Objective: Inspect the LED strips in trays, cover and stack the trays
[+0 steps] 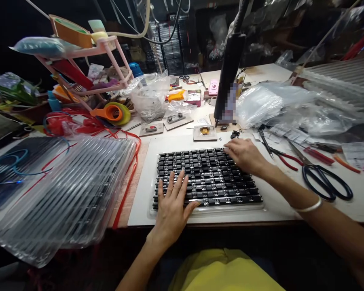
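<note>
- Many small black parts (200,173) fill a thin, clear plastic tray (212,209) at the clock's centre, in tight straight rows.
- Left hand (171,206), 8 o'clock: palm down, fingers splayed loose and flat over the rows.
- Right hand (245,155), 2 o'clock: fingertips bent at the tray's far edge; whether they pinch a part, I cannot tell.
- Glossy clear bag (66,190), 9 o'clock: ribbed plastic inside.
- Bare white board (142,194) shows from 6 to 9 o'clock.

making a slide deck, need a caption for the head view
Left hand spread over rows of black parts, right hand near far edge.
</note>
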Demonstrator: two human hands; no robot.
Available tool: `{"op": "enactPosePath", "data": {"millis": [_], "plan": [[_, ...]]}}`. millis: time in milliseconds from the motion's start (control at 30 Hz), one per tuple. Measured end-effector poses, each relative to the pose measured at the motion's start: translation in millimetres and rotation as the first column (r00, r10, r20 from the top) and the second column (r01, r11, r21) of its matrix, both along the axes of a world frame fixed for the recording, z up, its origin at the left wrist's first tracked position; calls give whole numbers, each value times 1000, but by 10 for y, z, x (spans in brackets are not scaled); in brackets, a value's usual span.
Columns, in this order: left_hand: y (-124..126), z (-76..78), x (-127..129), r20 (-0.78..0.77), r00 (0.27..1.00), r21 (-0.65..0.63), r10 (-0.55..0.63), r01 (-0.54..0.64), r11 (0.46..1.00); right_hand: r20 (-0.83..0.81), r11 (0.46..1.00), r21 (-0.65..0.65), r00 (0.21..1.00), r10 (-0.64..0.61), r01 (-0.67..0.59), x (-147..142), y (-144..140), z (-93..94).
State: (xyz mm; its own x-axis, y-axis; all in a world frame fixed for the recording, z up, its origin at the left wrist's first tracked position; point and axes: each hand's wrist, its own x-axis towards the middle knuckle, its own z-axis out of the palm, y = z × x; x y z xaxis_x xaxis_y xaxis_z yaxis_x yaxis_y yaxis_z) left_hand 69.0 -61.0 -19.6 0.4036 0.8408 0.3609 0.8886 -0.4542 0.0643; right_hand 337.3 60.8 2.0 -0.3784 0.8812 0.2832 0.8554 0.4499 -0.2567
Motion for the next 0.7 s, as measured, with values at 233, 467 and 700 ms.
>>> {"op": "enactPosePath", "data": {"millis": [233,467,700], "plan": [[325,2,-3,-187,979,-158,-80,50,986,178,900,-129,883,434,-416,-498,-654,-90],[247,46,-32,-182,979,-237,-95,50,970,157,877,-176,867,472,-446,-482,-618,-185],[210,-28,-376,-9,991,-171,136,-135,976,114,939,-141,937,331,-314,-295,-603,-95]]}}
